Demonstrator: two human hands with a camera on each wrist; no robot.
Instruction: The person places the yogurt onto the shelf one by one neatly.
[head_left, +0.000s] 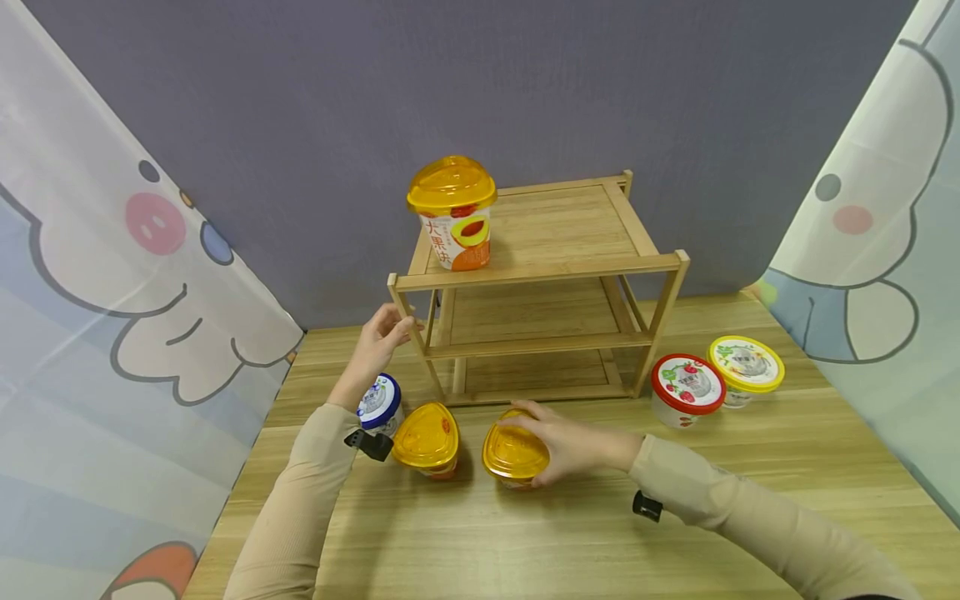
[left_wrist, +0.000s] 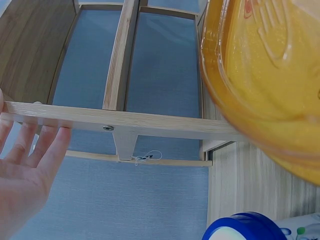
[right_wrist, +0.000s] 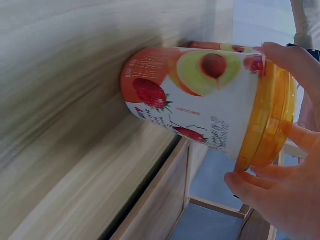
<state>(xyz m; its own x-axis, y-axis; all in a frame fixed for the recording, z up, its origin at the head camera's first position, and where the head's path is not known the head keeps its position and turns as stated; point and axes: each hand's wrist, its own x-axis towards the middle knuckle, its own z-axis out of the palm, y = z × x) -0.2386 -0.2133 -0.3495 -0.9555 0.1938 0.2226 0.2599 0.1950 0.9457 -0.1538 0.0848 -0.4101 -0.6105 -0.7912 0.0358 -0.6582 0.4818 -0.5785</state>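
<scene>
My right hand [head_left: 566, 442] grips the yellow lid of a cup [head_left: 513, 450] that stands on the table, thumb and fingers around the lid's edge; the right wrist view shows the cup's fruit-printed side [right_wrist: 200, 95]. At the wooden rack's left front post [head_left: 416, 329], my left hand [head_left: 378, 337] has its thumb and fingers about the post. In the left wrist view the fingertips of the left hand [left_wrist: 30, 165] touch that post [left_wrist: 165, 122]. A second yellow-lidded cup [head_left: 427, 437] stands to the left of the gripped one, and a third [head_left: 453, 217] is upright on the rack's top shelf.
A blue-lidded tub [head_left: 380, 404] stands beside the left forearm. Right of the rack are a red-lidded tub [head_left: 687, 385] and a yellow-rimmed tub [head_left: 746, 364], close together on the wooden table [head_left: 510, 550]. Behind the rack rises a grey panel [head_left: 337, 125], with printed curtains at both sides.
</scene>
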